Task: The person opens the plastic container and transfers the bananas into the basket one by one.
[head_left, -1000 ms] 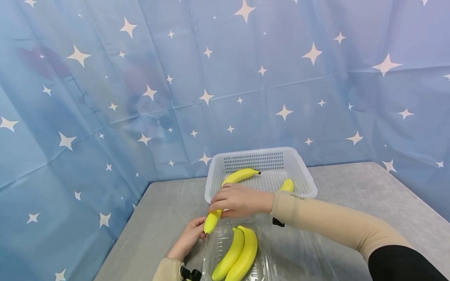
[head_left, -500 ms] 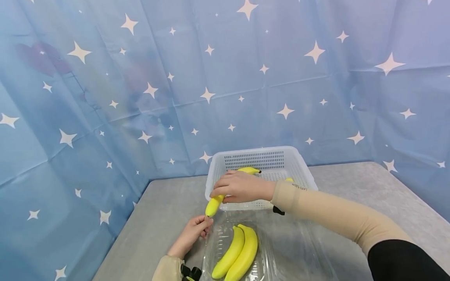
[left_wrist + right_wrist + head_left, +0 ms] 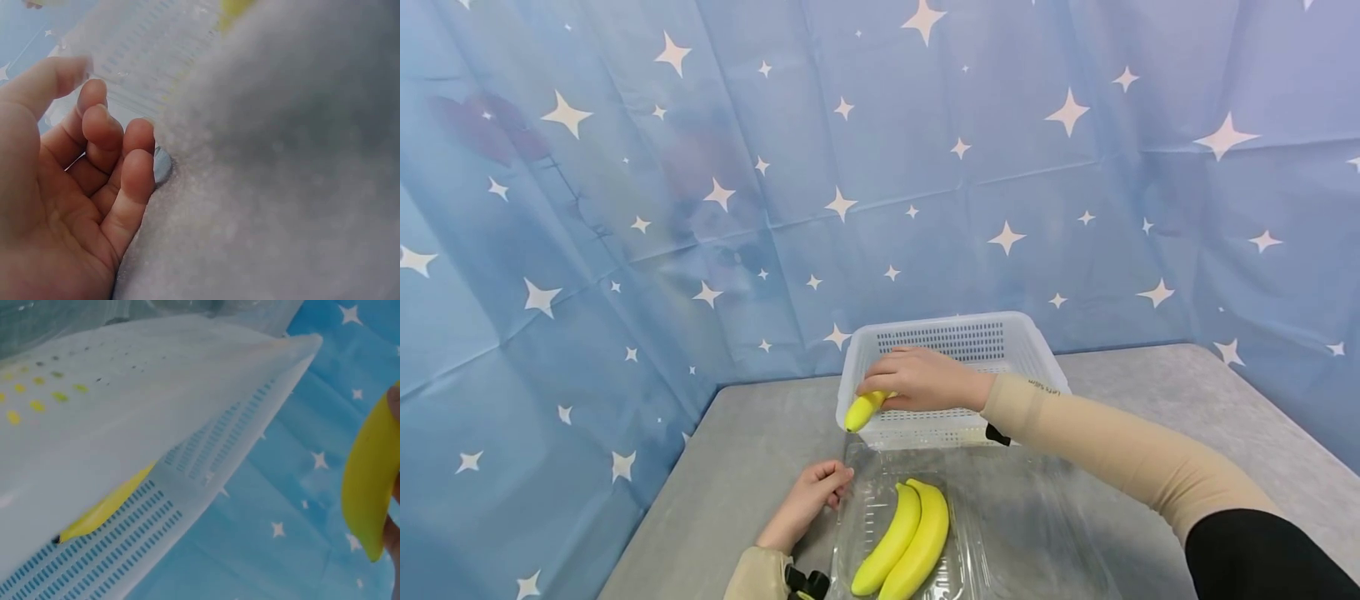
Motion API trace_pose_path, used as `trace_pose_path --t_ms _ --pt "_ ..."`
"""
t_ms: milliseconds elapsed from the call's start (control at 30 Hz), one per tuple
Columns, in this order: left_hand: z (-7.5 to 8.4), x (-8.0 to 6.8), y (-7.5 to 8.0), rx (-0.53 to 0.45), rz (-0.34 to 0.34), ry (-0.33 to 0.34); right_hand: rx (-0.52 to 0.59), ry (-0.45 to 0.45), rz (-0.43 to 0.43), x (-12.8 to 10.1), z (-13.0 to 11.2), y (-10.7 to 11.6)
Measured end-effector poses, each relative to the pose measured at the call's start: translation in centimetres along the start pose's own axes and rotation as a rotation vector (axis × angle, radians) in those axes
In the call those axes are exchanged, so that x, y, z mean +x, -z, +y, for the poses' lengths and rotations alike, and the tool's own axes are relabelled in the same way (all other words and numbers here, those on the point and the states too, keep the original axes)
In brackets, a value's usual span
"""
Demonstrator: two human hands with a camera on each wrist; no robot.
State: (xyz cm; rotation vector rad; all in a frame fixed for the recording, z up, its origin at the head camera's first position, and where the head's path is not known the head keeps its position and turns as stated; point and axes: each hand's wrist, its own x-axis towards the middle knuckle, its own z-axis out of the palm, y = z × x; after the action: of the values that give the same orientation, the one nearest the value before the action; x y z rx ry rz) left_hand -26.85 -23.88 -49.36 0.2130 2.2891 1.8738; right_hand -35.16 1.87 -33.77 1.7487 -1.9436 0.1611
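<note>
My right hand point(image 3: 925, 379) holds a yellow banana point(image 3: 863, 412) over the left part of the white perforated basket point(image 3: 1058, 371); one end sticks out past the fingers. The same banana point(image 3: 369, 481) shows at the right edge of the right wrist view. Two more bananas point(image 3: 901, 542) lie side by side in a clear plastic clamshell box point(image 3: 962, 575). At that box's left edge is my left hand point(image 3: 812, 498). In the left wrist view, its fingers point(image 3: 103, 128) are loosely curled, thumb tip apart from them; whether they touch the box is unclear.
The basket stands at the back of the grey table point(image 3: 760, 433), against a blue starred curtain point(image 3: 775, 208). Another banana point(image 3: 106, 509) lies inside the basket. The clamshell's transparent lid point(image 3: 1037, 533) lies unfolded to the right, under my right forearm.
My right hand has lifted the banana up and away from the clamshell, back over the basket. The left hand has stayed by the box edge, its fingers shifting slightly. The two boxed bananas are still.
</note>
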Motion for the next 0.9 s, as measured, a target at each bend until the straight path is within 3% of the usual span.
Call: trace_pose_path --t_ms 900 --pt "0.0 0.0 0.1 0.001 -0.003 -0.011 0.000 -0.173 -0.065 -1.6 3.0 0.0"
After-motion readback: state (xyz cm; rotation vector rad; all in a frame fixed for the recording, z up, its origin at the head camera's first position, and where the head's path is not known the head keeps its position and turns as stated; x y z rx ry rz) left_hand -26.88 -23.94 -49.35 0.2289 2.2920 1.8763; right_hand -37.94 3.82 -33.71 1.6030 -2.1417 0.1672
